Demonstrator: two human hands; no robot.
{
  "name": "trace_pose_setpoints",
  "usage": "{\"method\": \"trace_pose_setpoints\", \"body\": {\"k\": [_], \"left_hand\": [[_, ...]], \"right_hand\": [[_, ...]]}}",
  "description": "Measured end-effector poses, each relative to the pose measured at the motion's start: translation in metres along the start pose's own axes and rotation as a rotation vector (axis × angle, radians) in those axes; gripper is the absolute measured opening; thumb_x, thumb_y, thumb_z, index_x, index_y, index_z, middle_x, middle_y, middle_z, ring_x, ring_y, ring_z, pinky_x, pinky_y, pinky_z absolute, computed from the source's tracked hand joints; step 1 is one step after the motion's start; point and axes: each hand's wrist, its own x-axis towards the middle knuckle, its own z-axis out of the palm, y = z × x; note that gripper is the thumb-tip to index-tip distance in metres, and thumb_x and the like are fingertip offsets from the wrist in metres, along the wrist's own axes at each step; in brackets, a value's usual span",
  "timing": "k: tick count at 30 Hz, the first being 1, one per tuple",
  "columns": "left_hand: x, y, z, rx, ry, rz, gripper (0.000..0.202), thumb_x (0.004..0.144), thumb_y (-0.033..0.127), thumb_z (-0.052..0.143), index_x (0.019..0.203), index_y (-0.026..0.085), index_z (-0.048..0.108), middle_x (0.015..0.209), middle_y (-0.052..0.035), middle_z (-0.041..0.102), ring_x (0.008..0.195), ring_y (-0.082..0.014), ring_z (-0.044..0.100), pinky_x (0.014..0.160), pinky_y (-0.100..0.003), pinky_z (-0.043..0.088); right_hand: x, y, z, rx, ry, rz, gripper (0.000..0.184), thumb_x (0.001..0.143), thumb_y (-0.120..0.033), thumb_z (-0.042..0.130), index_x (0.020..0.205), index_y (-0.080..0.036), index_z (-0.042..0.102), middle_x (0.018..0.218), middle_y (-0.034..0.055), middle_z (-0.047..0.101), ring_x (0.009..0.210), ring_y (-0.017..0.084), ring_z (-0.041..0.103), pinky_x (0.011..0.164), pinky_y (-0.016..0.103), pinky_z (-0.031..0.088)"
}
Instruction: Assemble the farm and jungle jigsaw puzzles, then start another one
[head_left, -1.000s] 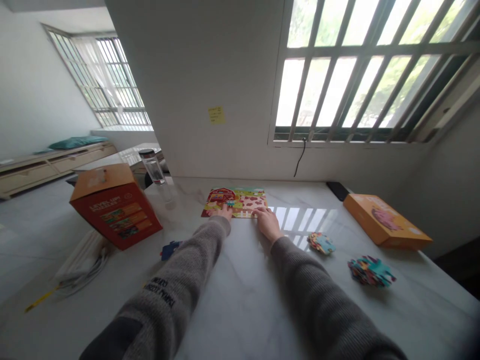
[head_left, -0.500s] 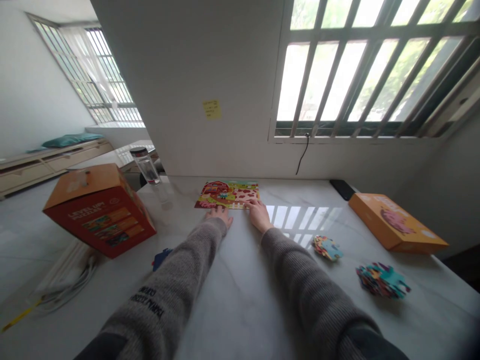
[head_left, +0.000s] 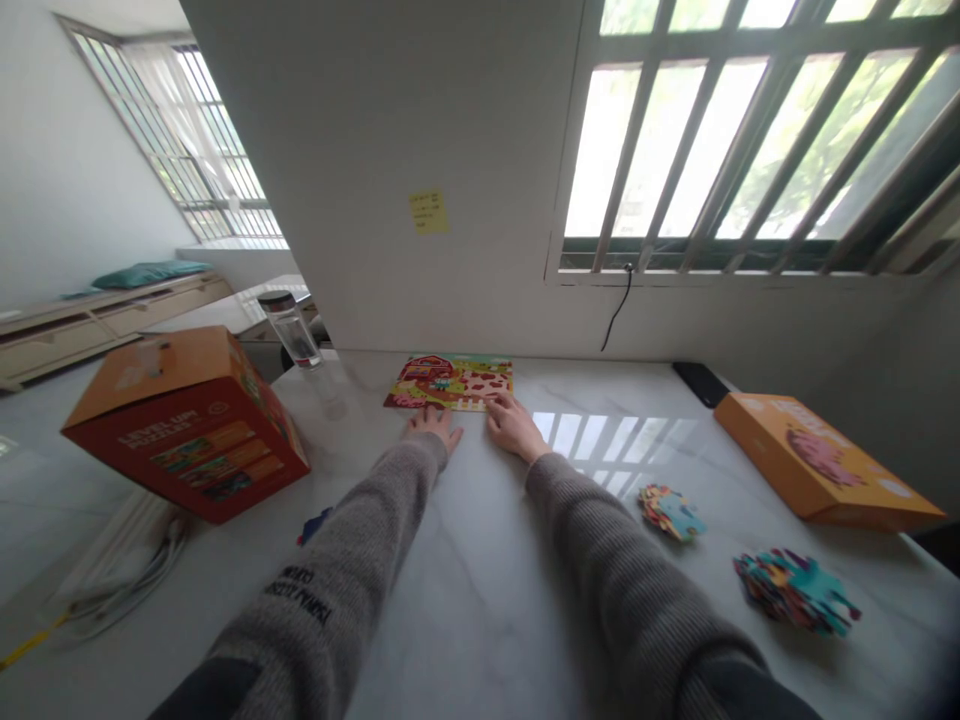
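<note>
A colourful jigsaw puzzle of a farm scene [head_left: 450, 382], with a red barn and a cow-spotted patch, lies flat on a white marble table [head_left: 480, 600]. My left hand [head_left: 434, 426] rests open just below the puzzle's lower edge, holding nothing. My right hand [head_left: 510, 427] lies open with its fingertips at the puzzle's lower right corner, also empty. To the right are two loose piles of puzzle pieces [head_left: 670, 512] [head_left: 795, 591]. A small blue puzzle piece [head_left: 315, 525] sits beside my left forearm.
A red puzzle box [head_left: 187, 430] lies tilted at the table's left edge, behind it a glass water bottle [head_left: 291, 330]. An orange flat box [head_left: 825, 462] and a black phone [head_left: 701, 384] lie at the right. A barred window [head_left: 735, 140] and wall stand behind the table.
My hands have slid slightly back toward me, off the puzzle's lower edge. The view has shifted, so the boxes and piles sit farther toward the frame's sides.
</note>
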Motion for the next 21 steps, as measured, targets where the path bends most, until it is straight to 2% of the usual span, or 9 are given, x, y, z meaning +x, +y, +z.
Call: {"method": "trace_pose_setpoints", "body": {"k": [2, 5, 8, 13, 21], "left_hand": [[0.002, -0.002, 0.001, 0.005, -0.01, 0.002, 0.065, 0.097, 0.057, 0.033, 0.155, 0.029, 0.032, 0.157, -0.0175, 0.034, 0.145, -0.038, 0.031, 0.111, -0.054, 0.033], [0.003, -0.002, 0.001, 0.013, -0.008, 0.006, 0.063, 0.097, 0.058, 0.032, 0.154, 0.031, 0.033, 0.156, -0.0178, 0.036, 0.144, -0.0387, 0.032, 0.11, -0.055, 0.033], [0.003, 0.0, 0.0, 0.024, -0.002, 0.007, 0.063, 0.097, 0.058, 0.031, 0.154, 0.031, 0.034, 0.156, -0.0184, 0.035, 0.143, -0.0395, 0.032, 0.109, -0.056, 0.033], [0.002, 0.001, 0.002, 0.043, 0.007, -0.007, 0.064, 0.098, 0.058, 0.029, 0.155, 0.03, 0.033, 0.158, -0.0187, 0.034, 0.144, -0.0391, 0.031, 0.109, -0.055, 0.033], [0.005, 0.0, 0.005, 0.006, -0.004, -0.003, 0.067, 0.097, 0.057, 0.028, 0.156, 0.027, 0.031, 0.161, -0.0172, 0.03, 0.146, -0.0408, 0.027, 0.112, -0.058, 0.03]], "right_hand": [[-0.004, 0.001, -0.001, -0.022, 0.031, 0.071, 0.038, 0.095, -0.025, 0.049, 0.13, -0.019, 0.063, 0.135, 0.0127, 0.055, 0.128, 0.024, 0.044, 0.109, 0.033, 0.034], [-0.014, 0.001, -0.001, -0.061, 0.061, 0.181, 0.034, 0.096, -0.022, 0.044, 0.121, -0.013, 0.065, 0.12, 0.0191, 0.06, 0.119, 0.03, 0.048, 0.103, 0.04, 0.037], [-0.024, -0.001, -0.002, -0.076, 0.043, 0.18, 0.03, 0.095, -0.023, 0.046, 0.114, -0.015, 0.067, 0.114, 0.0171, 0.063, 0.114, 0.029, 0.05, 0.101, 0.039, 0.037], [-0.028, -0.005, -0.003, -0.077, 0.004, 0.125, 0.031, 0.093, -0.027, 0.048, 0.118, -0.017, 0.064, 0.123, 0.015, 0.063, 0.124, 0.028, 0.047, 0.108, 0.042, 0.029], [-0.028, -0.005, -0.002, -0.076, -0.023, 0.127, 0.039, 0.095, -0.031, 0.045, 0.13, -0.02, 0.058, 0.139, 0.0132, 0.058, 0.136, 0.027, 0.041, 0.114, 0.045, 0.022]]}}
